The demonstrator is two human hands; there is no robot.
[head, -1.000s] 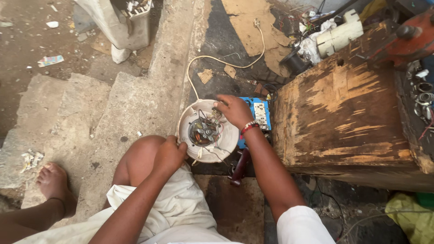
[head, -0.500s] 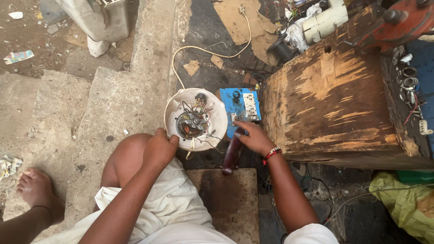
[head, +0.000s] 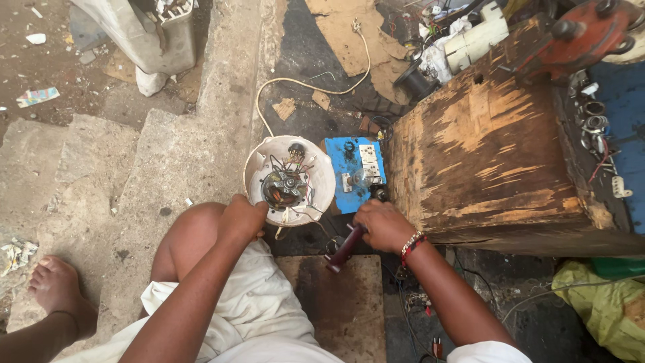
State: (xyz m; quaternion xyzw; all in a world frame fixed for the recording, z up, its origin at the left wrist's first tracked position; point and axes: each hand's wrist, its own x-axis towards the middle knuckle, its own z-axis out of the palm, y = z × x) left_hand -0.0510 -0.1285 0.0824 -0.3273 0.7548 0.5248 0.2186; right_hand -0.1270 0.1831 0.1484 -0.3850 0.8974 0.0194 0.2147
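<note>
Judging handling: the round white motor housing [head: 289, 180] is taken as rigid but brittle plastic, weighted at its centre by the motor.
Place: propped on the knee, beside the blue switch board [head: 354, 173].
Left hand [head: 242, 216]: fingers closed on the housing's near rim.
Right hand [head: 381, 225]: fingers wrapped around a dark red tool handle [head: 346, 247].
Hold: rim is preferred; loose wires are avoided.

Rough, splintered wooden box [head: 497, 161]

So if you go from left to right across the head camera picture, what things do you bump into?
Bare foot → left hand on the round white motor housing → blue switch board → right hand gripping a dark red handle → worn wooden box → yellow-green bag.
</note>
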